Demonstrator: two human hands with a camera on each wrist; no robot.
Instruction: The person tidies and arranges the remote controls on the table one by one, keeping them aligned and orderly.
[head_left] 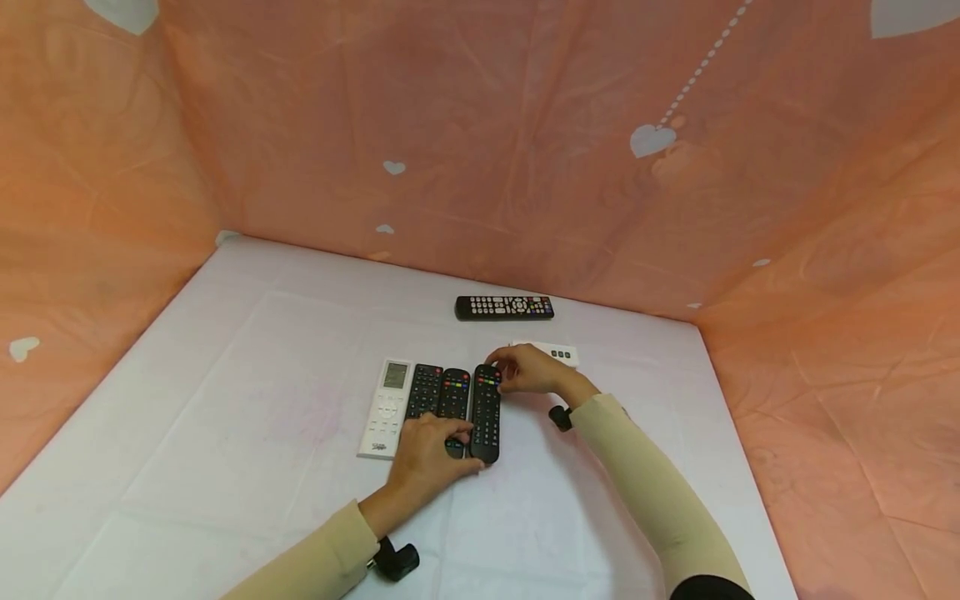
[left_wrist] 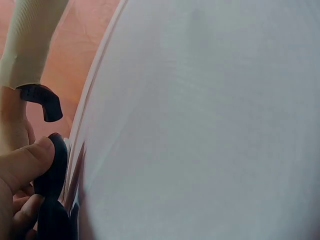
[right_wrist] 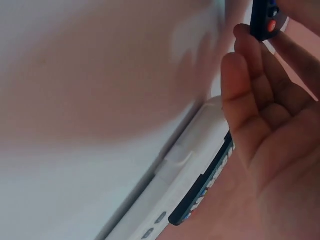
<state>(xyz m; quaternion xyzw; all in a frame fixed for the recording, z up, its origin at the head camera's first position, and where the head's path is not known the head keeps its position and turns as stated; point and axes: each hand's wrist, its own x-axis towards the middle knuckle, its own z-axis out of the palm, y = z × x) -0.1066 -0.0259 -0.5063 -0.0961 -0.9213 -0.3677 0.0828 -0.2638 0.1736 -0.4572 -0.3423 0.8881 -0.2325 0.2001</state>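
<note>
Four remotes lie side by side on the white table (head_left: pixel 225 417): a white remote with a screen (head_left: pixel 386 408), two black ones (head_left: pixel 424 390) (head_left: pixel 454 393), and a longer black remote (head_left: pixel 486 412) on the right. My left hand (head_left: pixel 431 458) lies over their near ends. Its thumb (left_wrist: pixel 22 167) presses the rounded near end of the long black remote (left_wrist: pixel 54 167), with the fingers curled beside it. My right hand (head_left: pixel 525 368) pinches that remote's far end (right_wrist: pixel 267 22) between fingertips and thumb.
A small white remote (head_left: pixel 561 354) (right_wrist: pixel 185 175) lies just behind my right hand. Another black remote (head_left: pixel 504 307) rests crosswise near the back. Peach cloth walls (head_left: pixel 525 150) with white hearts close in the table on three sides.
</note>
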